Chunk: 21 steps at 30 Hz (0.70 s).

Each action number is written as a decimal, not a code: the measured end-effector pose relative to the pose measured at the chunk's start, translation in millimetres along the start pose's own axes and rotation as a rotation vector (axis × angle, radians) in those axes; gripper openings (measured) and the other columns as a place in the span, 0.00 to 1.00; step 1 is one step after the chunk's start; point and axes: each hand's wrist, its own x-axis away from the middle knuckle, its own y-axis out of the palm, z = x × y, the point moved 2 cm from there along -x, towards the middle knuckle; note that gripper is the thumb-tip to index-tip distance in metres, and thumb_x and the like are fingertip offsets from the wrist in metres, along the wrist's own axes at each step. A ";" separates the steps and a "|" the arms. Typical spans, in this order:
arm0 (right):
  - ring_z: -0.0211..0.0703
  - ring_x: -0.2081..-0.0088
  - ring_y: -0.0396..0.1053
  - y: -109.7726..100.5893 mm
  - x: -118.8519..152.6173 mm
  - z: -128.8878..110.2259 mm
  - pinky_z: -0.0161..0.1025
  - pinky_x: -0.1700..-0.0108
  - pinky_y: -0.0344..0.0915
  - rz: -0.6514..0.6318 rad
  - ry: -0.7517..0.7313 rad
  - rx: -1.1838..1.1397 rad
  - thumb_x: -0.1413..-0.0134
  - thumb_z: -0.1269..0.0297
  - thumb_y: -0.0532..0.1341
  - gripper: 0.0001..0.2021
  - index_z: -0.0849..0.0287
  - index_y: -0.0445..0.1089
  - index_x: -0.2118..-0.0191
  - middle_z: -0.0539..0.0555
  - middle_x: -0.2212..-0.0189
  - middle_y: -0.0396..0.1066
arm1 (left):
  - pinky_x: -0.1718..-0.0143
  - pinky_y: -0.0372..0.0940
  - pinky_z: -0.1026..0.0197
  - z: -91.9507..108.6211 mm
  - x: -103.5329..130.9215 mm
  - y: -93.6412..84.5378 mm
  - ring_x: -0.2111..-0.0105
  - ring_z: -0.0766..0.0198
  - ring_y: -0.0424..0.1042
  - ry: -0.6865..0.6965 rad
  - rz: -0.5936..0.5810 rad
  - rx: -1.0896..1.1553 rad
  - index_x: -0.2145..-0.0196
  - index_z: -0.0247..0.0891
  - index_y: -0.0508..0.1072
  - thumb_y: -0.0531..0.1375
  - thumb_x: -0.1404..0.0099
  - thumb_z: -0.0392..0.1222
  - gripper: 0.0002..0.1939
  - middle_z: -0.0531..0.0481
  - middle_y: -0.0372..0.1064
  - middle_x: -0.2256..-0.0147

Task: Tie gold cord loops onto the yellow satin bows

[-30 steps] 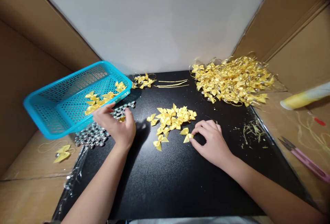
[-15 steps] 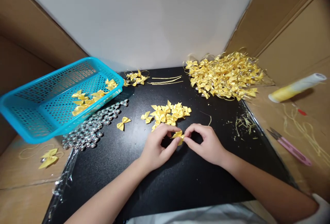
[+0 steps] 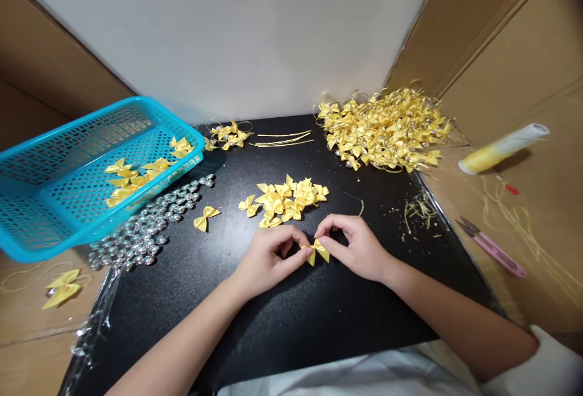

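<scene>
Bow (image 3: 318,249): loops partly hidden; left hand (image 3: 273,259) pinches one side, right hand (image 3: 357,247) the other, just in front of the pile (image 3: 291,198) on the surface (image 3: 255,335). Contact with surface unclear. Basket (image 3: 68,192) is cut off at left. Bow is glossy, ribbon-like; beads (image 3: 151,226) silvery, rounded. Basket: blue, perforated, several yellow bows (image 3: 157,168) inside.

Black tabletop (image 3: 273,335) bears loose yellow bow pile (image 3: 291,200). Left of pile: single bow (image 3: 206,218); farther left, silver beads (image 3: 139,235). Behind it: gold cords (image 3: 285,135). Behind-right: strung-bow heap (image 3: 382,132). Right: thread scraps (image 3: 421,211).
</scene>
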 end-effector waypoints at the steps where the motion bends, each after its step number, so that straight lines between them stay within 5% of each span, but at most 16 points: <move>1: 0.38 0.71 0.69 -0.5 0.1 0.3 0.35 0.65 0.65 -0.005 0.000 0.016 0.47 0.72 0.60 0.04 0.58 0.70 0.71 0.49 0.75 0.72 | 0.79 0.52 0.69 -0.8 0.4 -0.4 0.82 0.73 0.55 0.003 0.000 -0.014 0.70 0.36 0.74 0.62 0.36 0.38 0.05 0.58 0.61 0.81; 10: 0.43 0.64 0.69 -2.5 0.3 -3.3 0.43 0.57 0.57 -0.048 -0.223 0.402 0.47 0.72 0.63 0.04 0.57 0.69 0.69 0.50 0.70 0.74 | 0.70 0.63 0.68 0.8 -2.1 -4.2 0.73 0.69 0.69 0.175 0.007 -0.156 0.66 0.37 0.72 0.58 0.33 0.33 0.04 0.52 0.74 0.71; 21: 0.42 0.61 0.68 -2.0 -0.1 1.3 0.41 0.56 0.52 -0.146 -0.180 0.473 0.44 0.70 0.66 0.07 0.57 0.66 0.69 0.48 0.68 0.74 | 0.68 0.64 0.63 -5.9 -0.3 -3.7 0.71 0.65 0.69 0.274 -0.017 -0.385 0.66 0.38 0.72 0.58 0.32 0.37 0.05 0.50 0.73 0.72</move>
